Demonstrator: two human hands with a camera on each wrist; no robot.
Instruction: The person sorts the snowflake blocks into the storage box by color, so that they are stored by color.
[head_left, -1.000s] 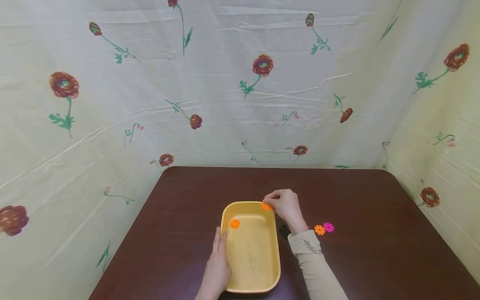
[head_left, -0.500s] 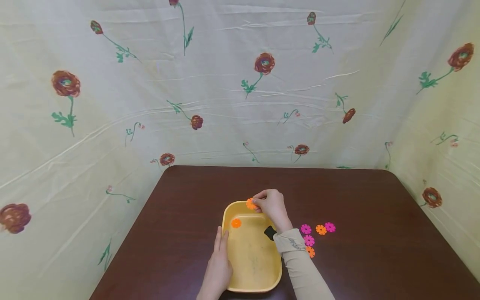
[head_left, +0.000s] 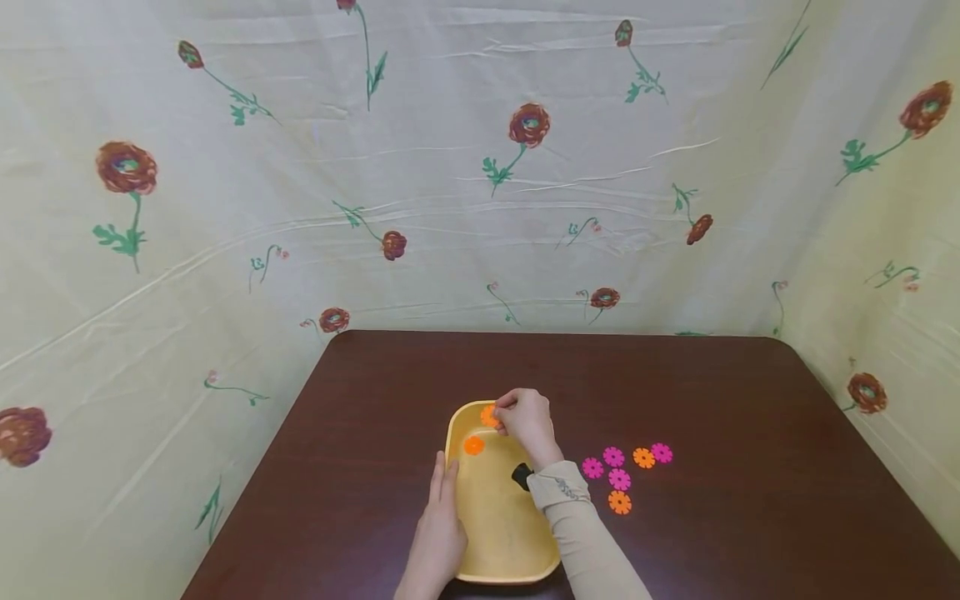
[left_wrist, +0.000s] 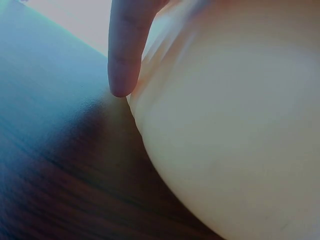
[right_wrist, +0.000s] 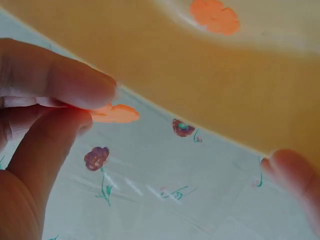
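Note:
A yellow tub (head_left: 483, 546) (left_wrist: 235, 130) (right_wrist: 210, 85) stands on the dark table near the front edge. My right hand (head_left: 525, 421) hovers over its far end and pinches an orange flower piece (head_left: 489, 415) (right_wrist: 115, 113) between thumb and fingers. A second orange flower piece (head_left: 473, 445) (right_wrist: 215, 15) lies on the tub floor. My left hand (head_left: 438, 529) rests flat against the tub's left wall, fingers straight, one finger (left_wrist: 125, 50) down beside the wall.
Several pink and orange flower pieces (head_left: 619, 478) lie on the brown table (head_left: 712, 400) to the right of the tub. A flowered cloth (head_left: 480, 167) hangs behind and at both sides.
My right hand carried the orange flower piece leftward and lower over the tub's far end. As the arm shifted, more loose pieces came into view on the right. The left hand stayed put.

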